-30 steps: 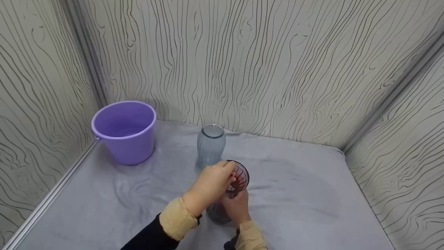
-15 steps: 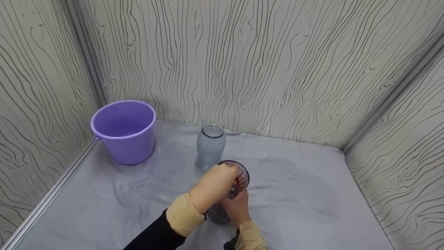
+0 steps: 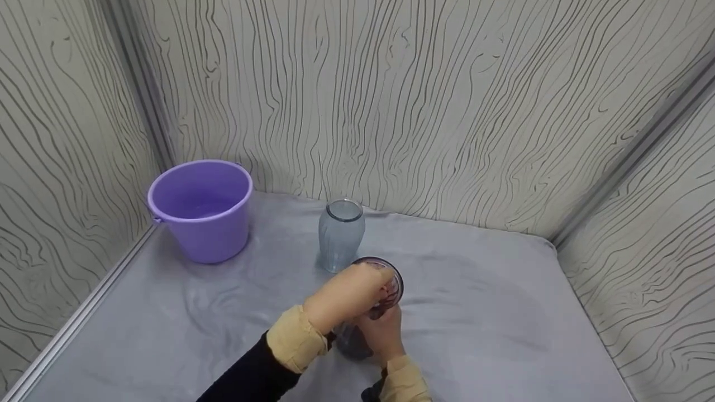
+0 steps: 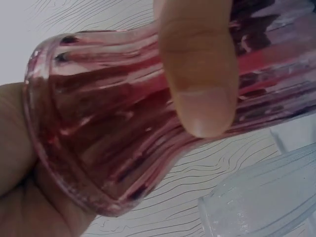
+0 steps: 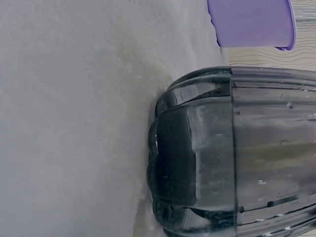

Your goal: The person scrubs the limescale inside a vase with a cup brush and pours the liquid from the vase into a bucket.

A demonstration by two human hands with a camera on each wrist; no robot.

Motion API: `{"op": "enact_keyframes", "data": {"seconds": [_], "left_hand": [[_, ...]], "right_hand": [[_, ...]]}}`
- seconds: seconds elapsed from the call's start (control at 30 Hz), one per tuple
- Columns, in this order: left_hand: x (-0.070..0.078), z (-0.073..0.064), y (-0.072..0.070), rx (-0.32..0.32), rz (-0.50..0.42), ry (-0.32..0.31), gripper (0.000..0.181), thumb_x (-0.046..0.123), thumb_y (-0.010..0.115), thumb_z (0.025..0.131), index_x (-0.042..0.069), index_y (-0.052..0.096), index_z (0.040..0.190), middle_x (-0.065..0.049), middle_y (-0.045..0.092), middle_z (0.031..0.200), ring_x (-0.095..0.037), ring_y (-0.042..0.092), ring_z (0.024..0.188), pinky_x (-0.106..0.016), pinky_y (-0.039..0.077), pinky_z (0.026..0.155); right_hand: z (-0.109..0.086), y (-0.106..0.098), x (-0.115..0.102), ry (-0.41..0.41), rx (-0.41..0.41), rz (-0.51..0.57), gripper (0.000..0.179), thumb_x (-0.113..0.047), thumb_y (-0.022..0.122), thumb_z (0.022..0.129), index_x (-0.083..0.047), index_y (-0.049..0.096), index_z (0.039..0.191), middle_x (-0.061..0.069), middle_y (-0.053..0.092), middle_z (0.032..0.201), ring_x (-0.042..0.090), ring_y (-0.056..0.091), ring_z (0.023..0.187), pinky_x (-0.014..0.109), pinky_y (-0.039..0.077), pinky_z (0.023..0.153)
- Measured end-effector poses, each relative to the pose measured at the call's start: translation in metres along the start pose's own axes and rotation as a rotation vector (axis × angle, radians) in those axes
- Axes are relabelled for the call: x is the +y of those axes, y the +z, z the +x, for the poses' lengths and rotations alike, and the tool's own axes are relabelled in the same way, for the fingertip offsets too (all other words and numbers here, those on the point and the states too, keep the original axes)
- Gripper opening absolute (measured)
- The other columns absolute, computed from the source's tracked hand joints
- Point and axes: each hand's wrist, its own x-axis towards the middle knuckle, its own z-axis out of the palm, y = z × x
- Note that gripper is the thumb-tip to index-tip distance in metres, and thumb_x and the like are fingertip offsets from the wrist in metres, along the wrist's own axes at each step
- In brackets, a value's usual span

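A purple-tinted ribbed glass vase [image 3: 353,342] stands upright, its flared mouth towards me. My right hand [image 3: 382,336] grips it around the neck, and a thumb [image 4: 200,94] lies across the glass in the left wrist view. My left hand [image 3: 354,293] reaches over the rim with its fingers down in the mouth, where they are hidden. Something red shows through the neck; I cannot tell whether the left fingers hold it. In the right wrist view the thick grey base [image 5: 192,153] sits on the cloth, with a straight line like a water level and droplets above it.
A pale blue glass vase [image 3: 342,243] stands just behind the hands. Farther back on the left is a purple bucket [image 3: 209,240]. A grey cloth [image 3: 475,312] covers the table, with wood-patterned panels [image 3: 357,100] rising at the back and sides.
My left hand has moved right and deeper into the vase mouth, so its fingers have gone from sight. The right hand keeps its grip on the neck, and the vase stays put.
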Motion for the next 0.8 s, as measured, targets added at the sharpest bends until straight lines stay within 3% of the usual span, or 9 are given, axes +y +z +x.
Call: {"op": "enact_keyframes", "data": {"seconds": [0.23,0.43,0.63,0.8], "left_hand": [[-0.0022,0.0026,0.0034,0.045,-0.055,0.003,0.01,0.003,0.069,0.092,0.009,0.061,0.088,-0.003,0.068,0.086,-0.02,0.07,0.085,-0.031,0.056,0.074],[-0.0025,0.0036,0.0027,0.03,-0.022,0.01,0.007,0.006,0.069,0.092,0.008,0.062,0.09,-0.003,0.068,0.084,-0.022,0.071,0.082,-0.033,0.057,0.07],[0.0008,0.0022,0.0017,0.011,0.018,-0.018,0.007,0.006,0.068,0.093,0.007,0.062,0.091,-0.004,0.069,0.082,-0.023,0.071,0.08,-0.032,0.057,0.067],[0.0037,0.0005,0.0033,0.042,0.031,-0.035,0.012,0.002,0.069,0.091,0.008,0.061,0.084,-0.001,0.066,0.079,-0.018,0.069,0.077,-0.03,0.055,0.066]], "right_hand": [[0.0016,-0.0013,-0.0017,-0.004,0.002,0.001,0.045,-0.002,0.078,0.077,0.005,0.058,0.116,0.003,0.065,0.099,0.006,0.059,0.084,0.025,0.052,0.077],[0.0022,-0.0017,-0.0025,-0.007,0.015,0.016,0.044,0.0,0.079,0.076,0.006,0.059,0.114,0.004,0.066,0.099,0.005,0.061,0.085,0.025,0.053,0.077],[0.0008,-0.0023,-0.0028,0.049,-0.017,0.087,0.051,-0.003,0.081,0.078,0.005,0.057,0.122,0.007,0.067,0.108,0.009,0.064,0.095,0.027,0.055,0.085],[-0.0003,-0.0017,-0.0016,0.032,-0.025,0.089,0.053,0.0,0.079,0.077,0.007,0.055,0.123,0.007,0.065,0.107,0.009,0.062,0.093,0.027,0.054,0.083]]}}
